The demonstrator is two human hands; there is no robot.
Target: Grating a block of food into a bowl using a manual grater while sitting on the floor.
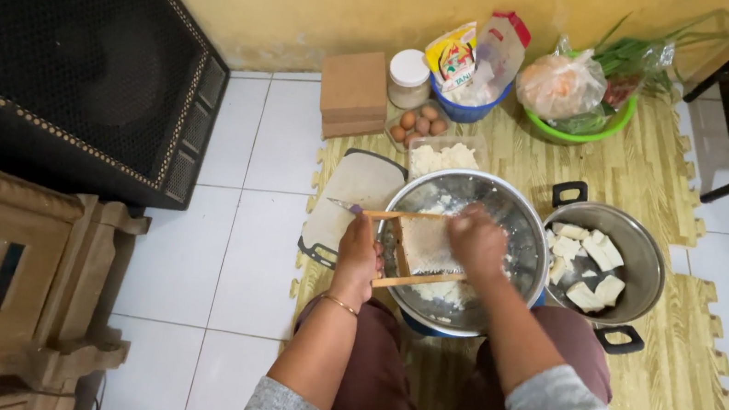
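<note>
Nearest the camera, two forearms in pushed-up grey sleeves reach forward over knees in dark maroon cloth. The left hand (358,258), a thin bangle at its wrist, is closed around the near end of a wooden-framed grater (420,244), which lies tilted across the rim of a large steel bowl (525,220). The right hand (477,240) sits just to the right of the left, fingers curled together and pressed down on the grater's face; what it grips is hidden under the fingers, so I cannot tell. White grated shreds (447,291) lie in the bowl directly below both hands.

To the right of the right hand stands a steel pot (645,258) with black handles, holding pale white chunks (587,260). Left of the left hand lies a pale cutting board (352,190). Beyond the hands sits a clear tub of white crumbs (444,157), then eggs (421,124), a cardboard box (353,92), a white-lidded jar (409,77), a blue bowl (467,111) of packets and a green bowl (577,131) of bagged vegetables, all on a green wood-pattern foam mat (685,384).
</note>
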